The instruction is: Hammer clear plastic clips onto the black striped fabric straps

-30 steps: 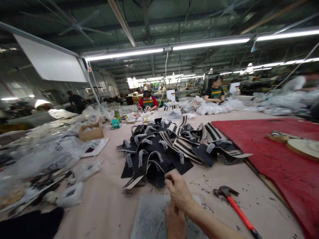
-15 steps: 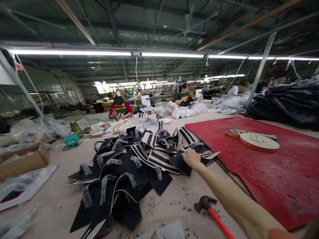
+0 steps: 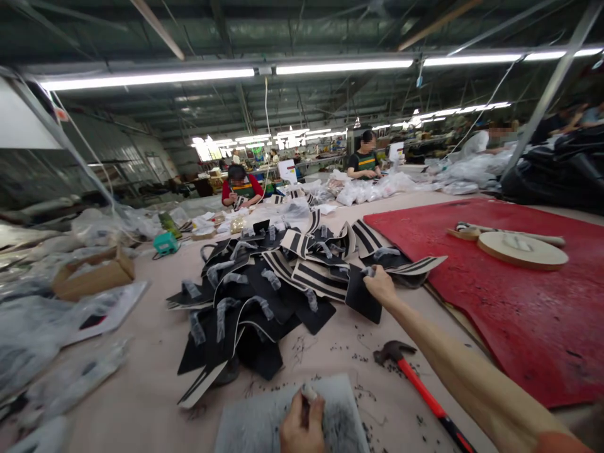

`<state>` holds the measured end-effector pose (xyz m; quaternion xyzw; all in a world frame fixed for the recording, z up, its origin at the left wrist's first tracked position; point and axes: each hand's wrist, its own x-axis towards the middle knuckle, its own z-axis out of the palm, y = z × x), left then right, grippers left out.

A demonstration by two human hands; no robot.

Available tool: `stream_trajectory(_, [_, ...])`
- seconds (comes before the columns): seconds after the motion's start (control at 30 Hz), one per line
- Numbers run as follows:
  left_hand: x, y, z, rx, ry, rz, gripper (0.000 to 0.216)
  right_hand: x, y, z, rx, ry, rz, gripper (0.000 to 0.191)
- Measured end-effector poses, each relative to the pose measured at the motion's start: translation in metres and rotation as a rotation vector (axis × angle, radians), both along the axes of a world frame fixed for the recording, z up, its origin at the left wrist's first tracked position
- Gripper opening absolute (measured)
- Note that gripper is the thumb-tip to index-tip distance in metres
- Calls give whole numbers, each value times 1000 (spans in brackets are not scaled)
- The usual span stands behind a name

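My right hand (image 3: 380, 287) is closed on the plastic-wrapped strap (image 3: 368, 272) of a black panel (image 3: 362, 297), at the right side of a pile. The pile (image 3: 278, 283) holds several black panels with wrapped straps and black-and-white striped faces. My left hand (image 3: 302, 423) is low in the middle, over a grey slab (image 3: 250, 418). Its thumb and fingers pinch a small whitish thing (image 3: 309, 392) that I cannot make out. A claw hammer (image 3: 425, 391) with a red and black handle lies below my right forearm.
A red sheet (image 3: 519, 321) covers the table's right side, bearing a pale tape roll (image 3: 523, 250). Small black bits lie around the hammer. At left are a cardboard box (image 3: 94, 274), a teal device (image 3: 165, 243) and plastic bags. Two people (image 3: 241, 185) work beyond the table.
The view has tilted down and now shows more of the near table. My left hand has come up into sight over the slab. My right hand still grips the panel's strap.
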<state>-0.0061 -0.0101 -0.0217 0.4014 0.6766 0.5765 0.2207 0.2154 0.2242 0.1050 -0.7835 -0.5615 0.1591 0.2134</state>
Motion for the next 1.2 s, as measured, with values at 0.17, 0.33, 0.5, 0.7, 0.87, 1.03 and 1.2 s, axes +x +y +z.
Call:
stream_trajectory(0.17, [-10,-5,14,-42,17,-116,42,-17,-109,4,88,55,214,54])
stream_trajectory(0.33, [-14,-6,13,27,-237,14,37,-51,-237,-25,148,265,483,55])
stream_trajectory(0.5, [-18,-9,14,80,-345,51,36,-73,-293,-66,70,218,615,57])
stream_trajectory(0.7, [-18,5,29,65,-337,-229,29,-81,-304,-79,44,142,631,53])
stream_trajectory(0.87, [-4,20,26,19,-392,-382,32,-89,-308,-87,-4,138,546,40])
stream_trajectory(1.03, [1,20,17,0,-339,-437,33,-90,-306,-93,0,204,488,33])
stream_trajectory(1.2, [0,15,20,-40,-227,-478,32,-89,-305,-95,19,214,494,31])
